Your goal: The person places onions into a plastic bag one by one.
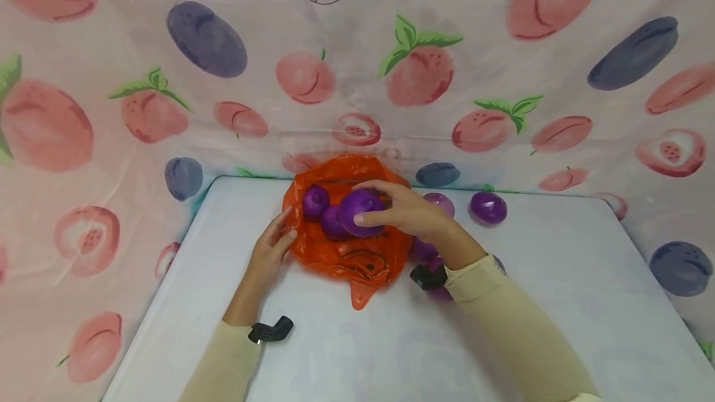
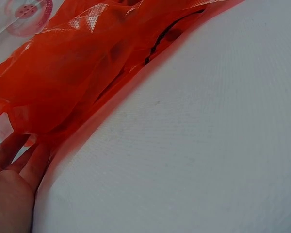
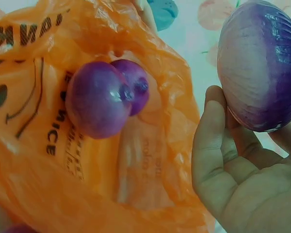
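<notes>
An orange plastic bag (image 1: 357,259) lies at the back middle of the white table (image 1: 357,340). Two purple onions (image 1: 315,200) (image 1: 332,223) sit inside it; the right wrist view shows them touching (image 3: 94,99) (image 3: 136,85). My right hand (image 1: 368,205) grips a third purple onion (image 1: 357,208) just above the bag's opening, fingers and thumb curled round the onion (image 3: 262,68). My left hand (image 1: 276,241) lies at the bag's left rim. Its straight fingers (image 2: 24,155) touch the orange plastic (image 2: 72,73) on the table.
More purple onions lie loose on the table right of the bag: one at the back (image 1: 488,207), one behind my right hand (image 1: 442,202), others partly hidden under my right wrist (image 1: 422,249). A fruit-print cloth (image 1: 139,110) hangs behind and beside the table.
</notes>
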`<state>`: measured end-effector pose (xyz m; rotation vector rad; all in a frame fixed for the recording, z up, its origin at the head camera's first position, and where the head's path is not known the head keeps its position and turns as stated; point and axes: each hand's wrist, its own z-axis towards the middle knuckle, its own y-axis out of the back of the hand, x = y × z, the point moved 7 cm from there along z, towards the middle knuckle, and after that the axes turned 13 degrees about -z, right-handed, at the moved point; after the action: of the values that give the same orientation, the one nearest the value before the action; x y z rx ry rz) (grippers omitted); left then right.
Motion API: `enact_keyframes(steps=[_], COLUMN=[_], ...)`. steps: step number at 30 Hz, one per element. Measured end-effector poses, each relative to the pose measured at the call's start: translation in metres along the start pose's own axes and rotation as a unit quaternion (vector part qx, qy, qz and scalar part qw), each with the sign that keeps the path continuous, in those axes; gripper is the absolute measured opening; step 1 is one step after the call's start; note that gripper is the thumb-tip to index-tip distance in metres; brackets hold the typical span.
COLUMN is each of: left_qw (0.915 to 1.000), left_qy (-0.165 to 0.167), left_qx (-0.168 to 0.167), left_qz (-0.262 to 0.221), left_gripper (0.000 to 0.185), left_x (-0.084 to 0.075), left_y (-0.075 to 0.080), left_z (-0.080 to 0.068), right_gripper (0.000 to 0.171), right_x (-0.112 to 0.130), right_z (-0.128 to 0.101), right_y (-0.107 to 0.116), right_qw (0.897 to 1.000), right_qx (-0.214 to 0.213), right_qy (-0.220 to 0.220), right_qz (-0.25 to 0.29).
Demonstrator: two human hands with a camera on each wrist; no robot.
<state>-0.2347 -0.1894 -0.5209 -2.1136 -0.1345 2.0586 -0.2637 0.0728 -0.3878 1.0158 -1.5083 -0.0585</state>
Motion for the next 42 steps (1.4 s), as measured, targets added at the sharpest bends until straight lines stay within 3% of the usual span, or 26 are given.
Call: enact_keyframes(steps=[12,20,42], left_qw=[1.0000,1.0000,0.9998], left_qy=[0.005,-0.003,-0.005], left_qx=[-0.001,0.006,0.001], left_qz=[0.002,0.000,0.018], left_gripper=[0.055,0.055,0.054], left_x=[0.002,0.000,-0.001], left_y=[0.001,-0.001,0.000], left_z=[0.000,0.000,0.000], right_gripper=[0.063,0.066,0.066], right_x=[-0.002,-0.004,-0.019], right_z=[0.016,0.025,0.032], right_y=[-0.024,-0.039,-0.065], right_qw=[1.000,0.999,0.997], right_qx=[0.012,0.033,0.059], right_qy=[-0.011,-0.007,-0.033], right_qz=[-0.023,0.008,0.023])
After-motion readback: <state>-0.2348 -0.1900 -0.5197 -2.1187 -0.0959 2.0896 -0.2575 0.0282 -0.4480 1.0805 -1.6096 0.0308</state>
